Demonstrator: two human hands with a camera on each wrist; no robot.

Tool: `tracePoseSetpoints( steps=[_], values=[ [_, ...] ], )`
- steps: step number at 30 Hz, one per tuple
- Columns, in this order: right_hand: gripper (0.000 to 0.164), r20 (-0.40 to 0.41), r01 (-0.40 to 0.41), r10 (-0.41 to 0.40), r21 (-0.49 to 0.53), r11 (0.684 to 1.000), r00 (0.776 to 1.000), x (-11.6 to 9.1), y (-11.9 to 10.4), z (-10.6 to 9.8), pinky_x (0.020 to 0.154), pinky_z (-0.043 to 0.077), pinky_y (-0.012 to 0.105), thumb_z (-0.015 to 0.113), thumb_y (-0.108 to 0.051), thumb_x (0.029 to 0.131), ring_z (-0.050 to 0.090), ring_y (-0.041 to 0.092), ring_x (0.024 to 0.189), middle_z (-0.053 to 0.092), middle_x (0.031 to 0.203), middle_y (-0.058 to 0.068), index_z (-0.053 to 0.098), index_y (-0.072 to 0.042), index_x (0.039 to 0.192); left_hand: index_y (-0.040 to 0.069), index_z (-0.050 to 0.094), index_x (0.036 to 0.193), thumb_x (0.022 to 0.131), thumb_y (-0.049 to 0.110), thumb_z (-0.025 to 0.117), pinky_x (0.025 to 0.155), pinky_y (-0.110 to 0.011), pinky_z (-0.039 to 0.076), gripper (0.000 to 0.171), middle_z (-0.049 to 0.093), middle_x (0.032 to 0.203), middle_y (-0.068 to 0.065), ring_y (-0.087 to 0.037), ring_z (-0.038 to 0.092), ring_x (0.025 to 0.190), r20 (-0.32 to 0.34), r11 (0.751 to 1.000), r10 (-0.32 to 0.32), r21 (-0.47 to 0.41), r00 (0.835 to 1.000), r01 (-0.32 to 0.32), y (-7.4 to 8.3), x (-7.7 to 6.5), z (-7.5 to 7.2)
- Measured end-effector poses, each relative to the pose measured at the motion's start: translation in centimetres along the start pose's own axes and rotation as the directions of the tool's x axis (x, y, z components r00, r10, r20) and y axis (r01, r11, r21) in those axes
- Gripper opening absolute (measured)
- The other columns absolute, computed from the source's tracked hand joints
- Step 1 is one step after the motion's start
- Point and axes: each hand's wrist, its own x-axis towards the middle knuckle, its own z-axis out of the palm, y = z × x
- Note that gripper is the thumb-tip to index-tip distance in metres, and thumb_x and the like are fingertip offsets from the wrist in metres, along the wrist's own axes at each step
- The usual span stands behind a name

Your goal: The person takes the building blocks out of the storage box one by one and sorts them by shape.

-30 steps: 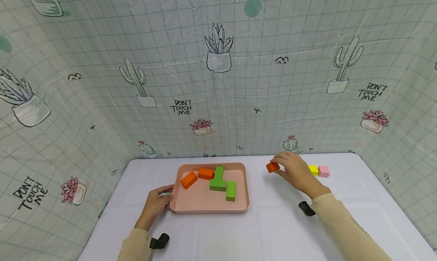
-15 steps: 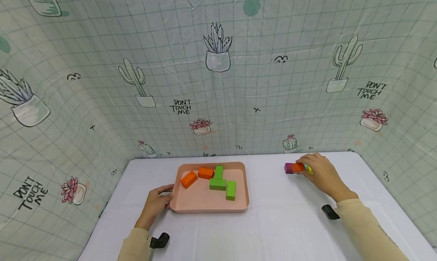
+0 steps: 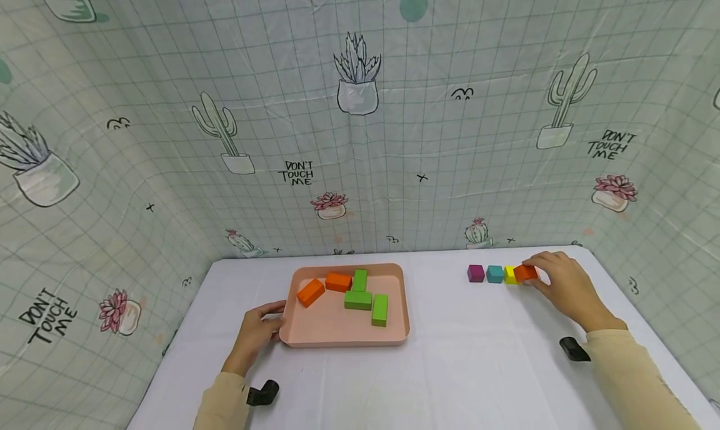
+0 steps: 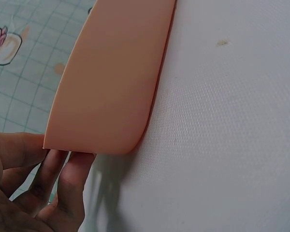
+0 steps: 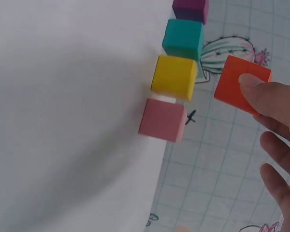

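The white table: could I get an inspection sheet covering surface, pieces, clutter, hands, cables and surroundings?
Surface: white tabletop with a small spot.
Job's things: pink tray holding two orange blocks and three green blocks; purple cube, teal cube, yellow cube and pink cube in a row.
Clutter: nothing seen.
Hands: left hand touches the tray's left edge; right hand pinches a third orange block.
Cables: nothing seen.
Surroundings: grid-patterned cloth backdrop with drawn plants.

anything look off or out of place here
One orange block in the pink tray lies askew, while the green blocks there sit roughly square to its sides. The left wrist view also shows a small brownish mark on the white cloth, perhaps a stain. Nothing looks broken.
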Motion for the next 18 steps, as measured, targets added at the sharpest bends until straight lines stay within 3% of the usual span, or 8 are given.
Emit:
tracePoseSetpoints(
  steps=[18],
  values=[
    [0.041,0.051,-0.099,0.102,-0.042,0.994,0.994,-1.2,4.7,-0.8,0.088,0.05,0.067,0.09,0.003,0.076,0.059,0.046,0.099,0.073,0.106,0.026,0.073,0.007,0.112,-0.008,0.062,0.14,0.101,-0.003,0.059,0.065,-0.024,0.055,0.04,0.061,0.137,-0.028,-0.016,0.065,0.086,0.006,1.0,0.012,-0.006,1.0,-0.012,0.1,-0.1,0.0]
  ],
)
